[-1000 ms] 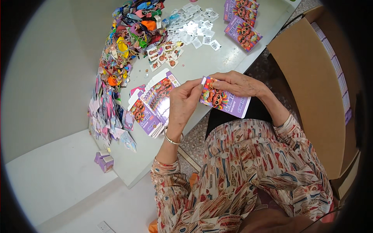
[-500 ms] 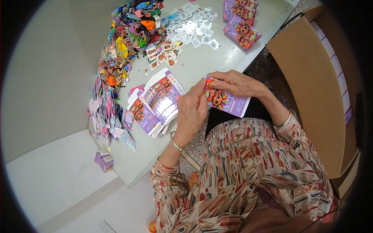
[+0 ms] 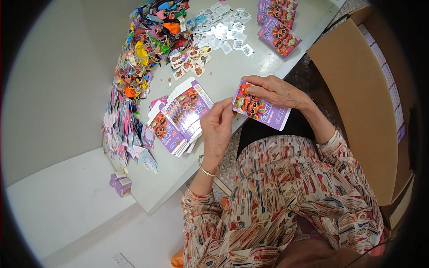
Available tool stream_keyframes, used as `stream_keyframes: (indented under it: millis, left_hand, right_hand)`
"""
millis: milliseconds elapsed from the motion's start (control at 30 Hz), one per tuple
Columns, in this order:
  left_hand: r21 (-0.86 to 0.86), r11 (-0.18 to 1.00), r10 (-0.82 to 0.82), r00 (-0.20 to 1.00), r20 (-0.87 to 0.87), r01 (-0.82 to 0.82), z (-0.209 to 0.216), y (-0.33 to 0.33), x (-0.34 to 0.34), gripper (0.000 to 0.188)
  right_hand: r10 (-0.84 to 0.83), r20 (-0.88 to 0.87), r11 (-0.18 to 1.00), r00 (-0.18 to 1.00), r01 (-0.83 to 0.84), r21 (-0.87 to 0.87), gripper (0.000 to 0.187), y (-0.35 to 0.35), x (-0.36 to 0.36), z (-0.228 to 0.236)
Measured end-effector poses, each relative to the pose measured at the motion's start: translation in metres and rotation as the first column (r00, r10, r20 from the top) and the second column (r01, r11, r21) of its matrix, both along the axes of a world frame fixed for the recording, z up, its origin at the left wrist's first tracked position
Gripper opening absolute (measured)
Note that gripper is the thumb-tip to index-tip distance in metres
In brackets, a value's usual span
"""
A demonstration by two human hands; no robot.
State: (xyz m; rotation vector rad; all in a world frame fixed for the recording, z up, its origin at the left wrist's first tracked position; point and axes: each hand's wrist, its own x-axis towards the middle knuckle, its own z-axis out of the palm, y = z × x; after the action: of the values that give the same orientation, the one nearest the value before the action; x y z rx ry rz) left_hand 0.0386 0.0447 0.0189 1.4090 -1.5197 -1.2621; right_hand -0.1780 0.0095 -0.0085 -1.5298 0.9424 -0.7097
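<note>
Over the edge of the pale table, your left hand had drawn back from across the purple box to pinch its left corner, while your right hand kept its grip along the upper side, so work on that end seemed unfinished

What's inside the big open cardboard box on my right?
Inside the cardboard box, a row of white-and-purple flat pieces can be seen. The box's side nearest the table covers the rest, so the bottom can't be seen.
</note>
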Motion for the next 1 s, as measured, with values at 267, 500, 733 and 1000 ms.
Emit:
stream_keyframes:
  millis: [267, 500, 733, 1000]
  left_hand:
    - [0.016, 1.000, 0.025, 0.995, -0.096, -0.024, -0.006, 0.002, -0.007, 0.014]
    - [0.376, 0.926, 0.211, 0.788, -0.579, 0.029, -0.001, -0.028, -0.001, 0.019]
    - [0.532, 0.783, 0.177, 0.703, -0.689, 0.324, -0.011, -0.036, -0.042, 0.020]
    - [-0.215, 0.971, -0.065, 0.980, 0.190, 0.106, -0.030, -0.096, -0.045, 0.031]
  right_hand:
    - [-0.025, -0.028, 0.998, 0.999, 0.023, -0.062, 0.048, 0.002, 0.000, 0.000]
    - [-0.133, 0.373, 0.983, 0.918, 0.076, 0.164, 0.067, -0.009, -0.026, -0.002]
    - [-0.338, 0.087, 0.925, 0.937, 0.348, -0.150, 0.093, 0.013, -0.015, 0.000]
    - [-0.568, 0.097, 0.801, 0.817, 0.576, -0.163, 0.085, 0.023, -0.027, 0.011]
